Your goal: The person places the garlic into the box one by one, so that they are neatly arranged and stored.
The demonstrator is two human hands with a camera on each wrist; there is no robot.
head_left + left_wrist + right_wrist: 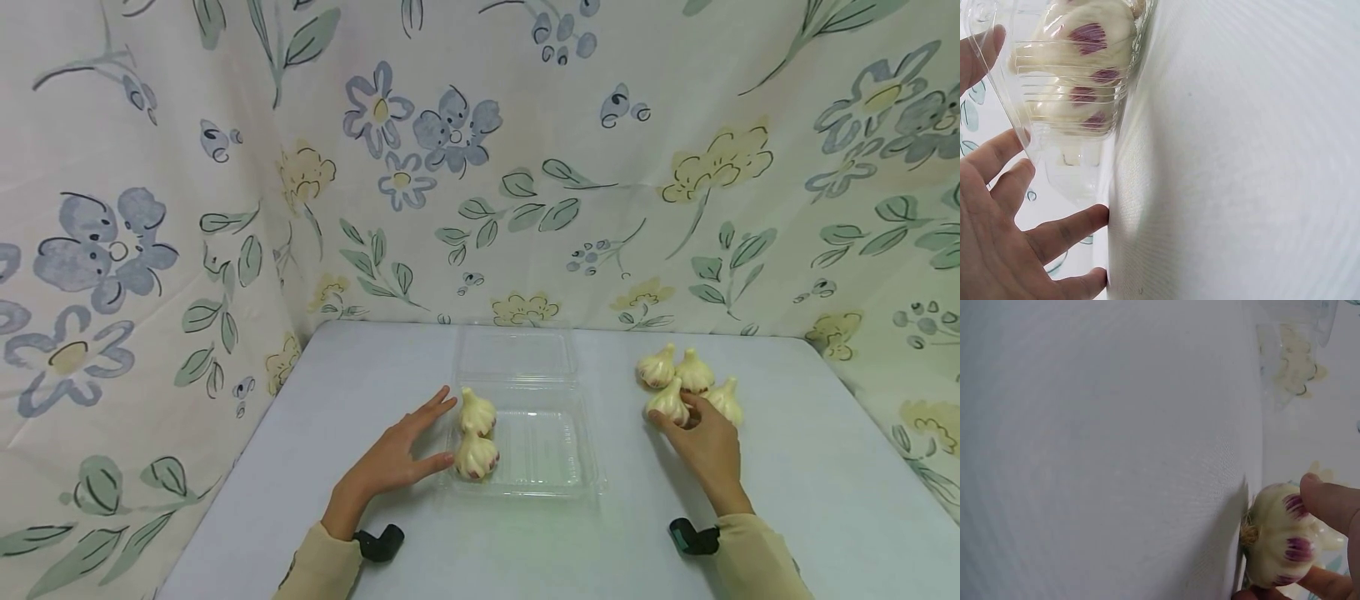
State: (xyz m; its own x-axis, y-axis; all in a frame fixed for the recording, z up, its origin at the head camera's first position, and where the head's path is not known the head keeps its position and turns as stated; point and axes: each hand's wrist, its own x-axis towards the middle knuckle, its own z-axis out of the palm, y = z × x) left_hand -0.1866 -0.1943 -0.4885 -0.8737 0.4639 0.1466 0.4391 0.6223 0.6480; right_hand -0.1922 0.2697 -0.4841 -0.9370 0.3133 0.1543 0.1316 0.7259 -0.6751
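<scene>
My right hand (708,446) pinches a garlic bulb (667,404) between thumb and fingers on the right of the table. In the right wrist view that garlic bulb (1285,534) shows purple streaks and a tuft of roots facing the tabletop. Three more garlic bulbs (694,372) sit close behind and beside it. A clear plastic clamshell box (540,454) lies at the middle, its lid folded back. Two garlic bulbs (477,457) stand one behind the other along its left side. My left hand (397,454), fingers spread, rests against the box's left wall, thumb near the front bulb.
The opened lid (516,354) extends toward the table's far edge. A white tabletop (360,358) carries everything. Floral cloth (480,233) hangs behind and at both sides. Each wrist wears a small black camera (381,543).
</scene>
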